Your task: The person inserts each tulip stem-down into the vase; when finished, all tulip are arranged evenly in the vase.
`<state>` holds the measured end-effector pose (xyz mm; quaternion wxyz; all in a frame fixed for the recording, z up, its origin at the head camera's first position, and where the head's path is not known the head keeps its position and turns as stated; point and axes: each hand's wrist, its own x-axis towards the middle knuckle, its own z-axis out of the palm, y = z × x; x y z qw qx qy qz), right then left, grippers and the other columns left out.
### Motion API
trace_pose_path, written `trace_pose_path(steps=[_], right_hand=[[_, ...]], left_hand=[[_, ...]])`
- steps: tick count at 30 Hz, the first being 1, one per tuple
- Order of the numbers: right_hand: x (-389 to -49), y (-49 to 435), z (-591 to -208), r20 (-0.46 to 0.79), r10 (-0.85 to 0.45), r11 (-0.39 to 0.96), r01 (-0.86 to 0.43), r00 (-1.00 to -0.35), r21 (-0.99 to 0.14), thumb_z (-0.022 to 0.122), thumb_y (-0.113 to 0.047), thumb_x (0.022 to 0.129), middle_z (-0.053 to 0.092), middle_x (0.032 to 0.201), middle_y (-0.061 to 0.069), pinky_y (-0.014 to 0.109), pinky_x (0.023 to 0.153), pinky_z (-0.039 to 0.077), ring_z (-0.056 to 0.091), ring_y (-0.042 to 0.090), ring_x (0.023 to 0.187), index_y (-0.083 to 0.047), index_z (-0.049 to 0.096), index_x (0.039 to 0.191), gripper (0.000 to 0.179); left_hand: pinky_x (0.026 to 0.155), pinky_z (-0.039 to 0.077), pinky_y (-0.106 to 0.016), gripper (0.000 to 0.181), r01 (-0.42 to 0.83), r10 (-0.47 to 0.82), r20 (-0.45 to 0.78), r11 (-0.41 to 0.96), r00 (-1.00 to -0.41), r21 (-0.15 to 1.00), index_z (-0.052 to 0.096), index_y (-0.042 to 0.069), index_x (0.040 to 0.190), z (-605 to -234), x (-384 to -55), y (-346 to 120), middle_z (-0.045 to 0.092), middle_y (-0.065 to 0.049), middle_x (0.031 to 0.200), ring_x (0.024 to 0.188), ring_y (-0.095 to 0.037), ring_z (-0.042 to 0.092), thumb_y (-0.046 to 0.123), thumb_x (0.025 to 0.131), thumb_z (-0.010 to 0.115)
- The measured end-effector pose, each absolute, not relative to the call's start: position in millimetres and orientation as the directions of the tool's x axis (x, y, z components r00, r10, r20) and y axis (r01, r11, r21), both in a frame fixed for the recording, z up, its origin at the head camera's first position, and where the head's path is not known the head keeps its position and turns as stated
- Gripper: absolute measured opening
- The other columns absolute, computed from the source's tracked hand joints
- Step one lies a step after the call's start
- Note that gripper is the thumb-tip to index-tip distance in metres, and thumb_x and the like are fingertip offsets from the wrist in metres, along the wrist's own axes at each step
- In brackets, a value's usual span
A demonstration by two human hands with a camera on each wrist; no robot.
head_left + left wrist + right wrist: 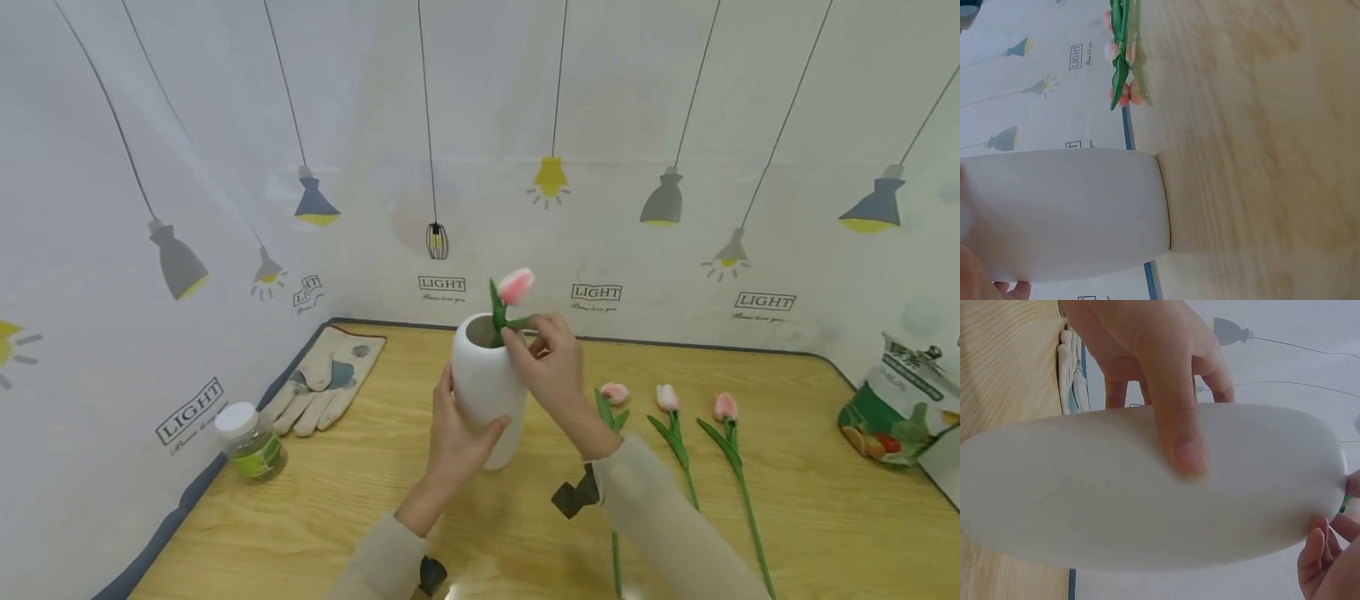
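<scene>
A white vase [486, 387] stands on the wooden table, its round mouth facing up. My left hand [459, 446] grips the vase's side, with the thumb across the front; the right wrist view shows this thumb [1182, 434] lying along the white wall. At the rim, my right hand [553, 367] pinches a pink tulip [516, 286] by its green part just below the bloom. The tulip's lower stem is hidden inside the vase. In the left wrist view, the vase's base [1147, 206] meets the tabletop.
Three more tulips lie to the right: one partly behind my right arm [615, 393], a pale one [667, 397] and another pink one [725, 407]. A work glove [326, 379] and a lidded jar [251, 446] are at left. A printed bag [896, 404] stands far right.
</scene>
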<state>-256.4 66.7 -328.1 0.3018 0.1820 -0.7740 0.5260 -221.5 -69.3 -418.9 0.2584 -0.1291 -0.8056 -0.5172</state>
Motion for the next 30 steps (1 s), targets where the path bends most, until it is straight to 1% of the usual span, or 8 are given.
trace_pose_path(steps=[6, 11, 16, 21, 23, 26, 28, 30], right_hand=[[-257, 87, -341, 0.648, 0.006, 0.341, -0.607, -0.762, -0.718, 0.063, -0.020, 0.082, 0.062, 0.093, 0.011, 0.017, 0.044, 0.040, 0.048, 0.005, 0.054, -0.006, 0.064, 0.100, 0.023], [-259, 126, -373, 0.597, -0.019, 0.490, -0.528, -0.802, -0.694, 0.062, -0.019, 0.082, 0.063, 0.087, 0.010, 0.019, 0.041, 0.040, 0.047, 0.004, 0.048, -0.008, 0.061, 0.107, 0.028], [-265, 170, -408, 0.367, -0.093, 0.684, -0.327, -0.925, -0.652, 0.057, -0.025, 0.086, 0.063, 0.088, 0.014, 0.021, 0.039, 0.038, 0.049, 0.010, 0.049, -0.009, 0.042, 0.130, 0.049], [-264, 198, -429, 0.117, -0.102, 0.824, -0.150, -0.988, -0.546, 0.057, -0.026, 0.084, 0.064, 0.081, 0.015, 0.022, 0.035, 0.032, 0.044, 0.013, 0.040, 0.001, 0.029, 0.133, 0.062], [-262, 202, -435, -0.004, -0.124, 0.860, -0.106, -0.992, -0.499, 0.058, -0.026, 0.084, 0.061, 0.074, 0.012, 0.022, 0.037, 0.033, 0.046, 0.013, 0.042, 0.006, 0.035, 0.125, 0.057], [-259, 202, -442, -0.122, -0.134, 0.901, -0.069, -0.983, -0.428, 0.058, -0.025, 0.083, 0.054, 0.059, 0.004, 0.021, 0.040, 0.036, 0.048, 0.013, 0.043, 0.002, 0.050, 0.102, 0.034], [-257, 201, -445, -0.129, -0.141, 0.916, -0.080, -0.982, -0.393, 0.058, -0.024, 0.081, 0.050, 0.055, 0.001, 0.021, 0.042, 0.036, 0.047, 0.013, 0.045, -0.005, 0.053, 0.078, 0.020], [-256, 199, -447, -0.090, -0.136, 0.920, -0.092, -0.987, -0.382, 0.059, -0.022, 0.079, 0.046, 0.052, 0.000, 0.021, 0.042, 0.033, 0.045, 0.012, 0.044, -0.010, 0.048, 0.065, 0.021]], left_hand=[[0.094, 0.040, -0.050, 0.097, 0.480, -0.059, 0.549, 0.413, -0.834, 0.774, 0.010, 0.018, 0.141, -420, -222, -69, 0.031, -0.012, 0.136, 0.120, -0.030, 0.041, 0.029, 0.069, 0.075], [0.094, 0.040, -0.051, 0.099, 0.476, -0.076, 0.546, 0.399, -0.834, 0.784, 0.011, 0.017, 0.141, -422, -222, -71, 0.032, -0.012, 0.135, 0.120, -0.030, 0.041, 0.025, 0.067, 0.077], [0.094, 0.040, -0.051, 0.099, 0.480, -0.090, 0.554, 0.397, -0.828, 0.782, 0.013, 0.016, 0.140, -423, -222, -72, 0.033, -0.012, 0.133, 0.119, -0.030, 0.041, 0.023, 0.066, 0.078], [0.092, 0.042, -0.050, 0.098, 0.500, -0.087, 0.575, 0.398, -0.814, 0.769, 0.014, 0.014, 0.140, -424, -223, -71, 0.033, -0.014, 0.133, 0.118, -0.031, 0.042, 0.024, 0.065, 0.078], [0.092, 0.042, -0.050, 0.098, 0.507, -0.088, 0.583, 0.401, -0.807, 0.763, 0.015, 0.013, 0.140, -424, -223, -71, 0.033, -0.014, 0.133, 0.119, -0.031, 0.042, 0.025, 0.065, 0.078], [0.092, 0.042, -0.049, 0.098, 0.514, -0.090, 0.595, 0.410, -0.799, 0.753, 0.016, 0.013, 0.140, -424, -224, -70, 0.034, -0.014, 0.134, 0.119, -0.030, 0.042, 0.027, 0.065, 0.078], [0.092, 0.043, -0.049, 0.098, 0.516, -0.089, 0.599, 0.417, -0.796, 0.748, 0.016, 0.014, 0.139, -424, -225, -70, 0.034, -0.013, 0.133, 0.119, -0.030, 0.042, 0.027, 0.065, 0.078], [0.092, 0.043, -0.049, 0.098, 0.520, -0.093, 0.607, 0.424, -0.790, 0.742, 0.017, 0.013, 0.139, -423, -225, -69, 0.035, -0.014, 0.133, 0.118, -0.030, 0.043, 0.026, 0.064, 0.079]])
